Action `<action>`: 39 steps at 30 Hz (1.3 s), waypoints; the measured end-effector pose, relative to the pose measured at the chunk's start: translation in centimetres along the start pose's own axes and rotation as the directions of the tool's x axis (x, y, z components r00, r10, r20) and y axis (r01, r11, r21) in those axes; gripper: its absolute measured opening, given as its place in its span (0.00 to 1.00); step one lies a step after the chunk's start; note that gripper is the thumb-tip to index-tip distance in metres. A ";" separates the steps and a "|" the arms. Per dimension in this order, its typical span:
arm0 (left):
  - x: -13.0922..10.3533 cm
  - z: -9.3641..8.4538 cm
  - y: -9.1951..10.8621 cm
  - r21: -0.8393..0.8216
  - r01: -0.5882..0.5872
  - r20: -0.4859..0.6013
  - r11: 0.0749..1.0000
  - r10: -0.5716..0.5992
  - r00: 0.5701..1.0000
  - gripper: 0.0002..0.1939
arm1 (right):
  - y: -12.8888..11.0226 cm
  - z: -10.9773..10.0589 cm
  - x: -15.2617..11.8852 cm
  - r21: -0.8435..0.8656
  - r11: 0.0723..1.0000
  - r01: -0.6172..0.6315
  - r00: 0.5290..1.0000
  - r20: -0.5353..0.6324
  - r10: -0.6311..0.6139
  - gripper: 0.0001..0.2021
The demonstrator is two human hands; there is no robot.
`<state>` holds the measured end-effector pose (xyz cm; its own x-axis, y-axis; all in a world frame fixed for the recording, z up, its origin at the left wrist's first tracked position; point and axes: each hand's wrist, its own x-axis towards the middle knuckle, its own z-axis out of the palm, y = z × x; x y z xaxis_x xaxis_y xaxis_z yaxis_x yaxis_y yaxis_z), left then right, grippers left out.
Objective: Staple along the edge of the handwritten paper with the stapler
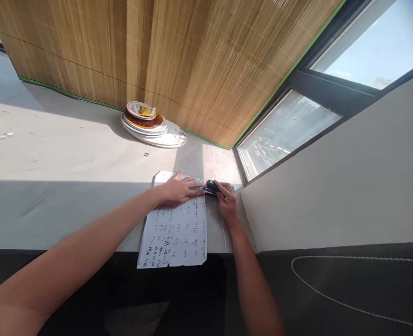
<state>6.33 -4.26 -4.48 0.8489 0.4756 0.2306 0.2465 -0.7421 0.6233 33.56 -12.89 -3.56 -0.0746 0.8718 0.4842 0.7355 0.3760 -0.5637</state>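
Observation:
A white sheet of paper [178, 233] covered with handwriting lies on the grey window ledge [69, 154], its near edge hanging over the ledge's front. My left hand [176, 190] presses flat on the paper's upper part, fingers apart. My right hand [227, 198] grips a small black stapler [210, 186] at the paper's upper right edge, right beside my left fingertips. What looks like a silvery strip [195, 182] lies under my left fingers.
A stack of plates [146, 122] stands at the back of the ledge against a bamboo blind [178, 56]. A window [286, 128] is to the right, a grey wall [349, 186] beside it. Dark fabric with a white stitched line [332, 289] lies below.

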 end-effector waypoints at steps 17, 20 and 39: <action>-0.1 -0.8 0.9 0.169 -0.023 0.123 0.985 0.002 0.992 0.29 | -0.3 0.2 -0.4 -0.179 0.978 0.104 0.995 0.011 -0.104 0.32; -0.1 -1.0 1.3 0.225 -0.025 0.143 0.974 -0.007 0.990 0.29 | -0.2 0.4 -0.4 -0.201 0.974 0.107 0.994 0.017 -0.105 0.32; -0.1 -0.2 0.5 -0.280 0.085 -0.090 0.956 -0.115 0.989 0.15 | -1.9 1.4 -0.5 -0.329 0.943 0.047 0.998 0.049 -0.033 0.32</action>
<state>6.33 -4.60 -4.05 0.7693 0.5982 0.2242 0.1771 -0.5369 0.8248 31.27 -13.58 -3.68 -0.1316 0.8735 0.4687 0.9117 0.2923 -0.2888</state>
